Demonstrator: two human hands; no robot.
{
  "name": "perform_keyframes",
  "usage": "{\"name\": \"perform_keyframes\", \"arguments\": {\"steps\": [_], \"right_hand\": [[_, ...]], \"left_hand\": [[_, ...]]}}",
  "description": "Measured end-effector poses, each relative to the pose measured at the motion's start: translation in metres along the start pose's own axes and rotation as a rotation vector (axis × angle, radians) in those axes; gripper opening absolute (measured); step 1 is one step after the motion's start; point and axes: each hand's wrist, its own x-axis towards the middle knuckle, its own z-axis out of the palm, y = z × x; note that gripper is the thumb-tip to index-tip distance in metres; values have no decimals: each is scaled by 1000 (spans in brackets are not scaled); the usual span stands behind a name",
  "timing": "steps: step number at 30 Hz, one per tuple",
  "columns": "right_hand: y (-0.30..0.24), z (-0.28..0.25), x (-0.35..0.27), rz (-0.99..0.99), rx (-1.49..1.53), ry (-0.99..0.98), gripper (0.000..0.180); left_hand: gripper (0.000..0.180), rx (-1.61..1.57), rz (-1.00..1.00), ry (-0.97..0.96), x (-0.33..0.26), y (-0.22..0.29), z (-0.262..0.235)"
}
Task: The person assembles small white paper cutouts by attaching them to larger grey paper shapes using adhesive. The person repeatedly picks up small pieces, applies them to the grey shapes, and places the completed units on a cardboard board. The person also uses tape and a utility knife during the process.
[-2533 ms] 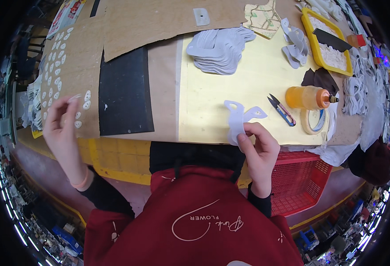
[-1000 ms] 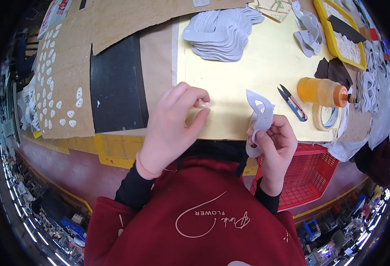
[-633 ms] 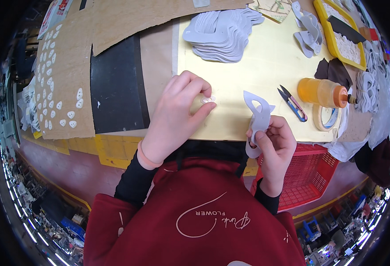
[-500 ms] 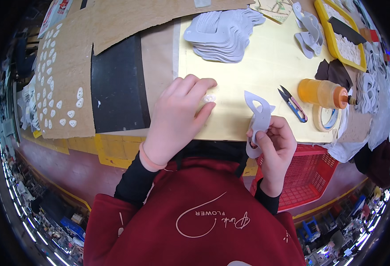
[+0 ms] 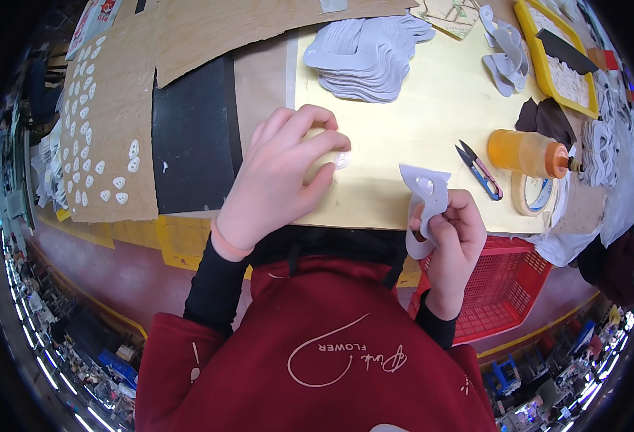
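Left of the orange glue bottle, the left hand pinches a small white teardrop patch over the yellow bench mat; right hand grips the grey cut-out upper piece. I'd align edges before pressing.

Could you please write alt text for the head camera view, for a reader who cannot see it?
Seen from above, a person in a red top holds a grey cut-out piece in the right hand, while the left hand presses a small white piece to a yellow work mat. Nearby lie a stack of grey cut-outs, snips and an orange bottle.
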Motion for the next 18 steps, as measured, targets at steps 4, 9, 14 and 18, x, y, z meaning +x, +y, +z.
{"name": "perform_keyframes", "arguments": {"steps": [4, 9, 14, 18], "right_hand": [[-1, 1, 0, -8, 20, -23, 13], [-5, 5, 0, 63, -120, -2, 11], [-12, 11, 2, 93, -222, -51, 10], [-10, 21, 7, 101, -267, -107, 9]], "left_hand": [[25, 21, 5, 57, 2, 5, 17], [30, -1, -39, 121, -1, 11, 26], [28, -263, -114, 193, -14, 14, 16], [22, -884, -398, 96, -24, 22, 7]]}}
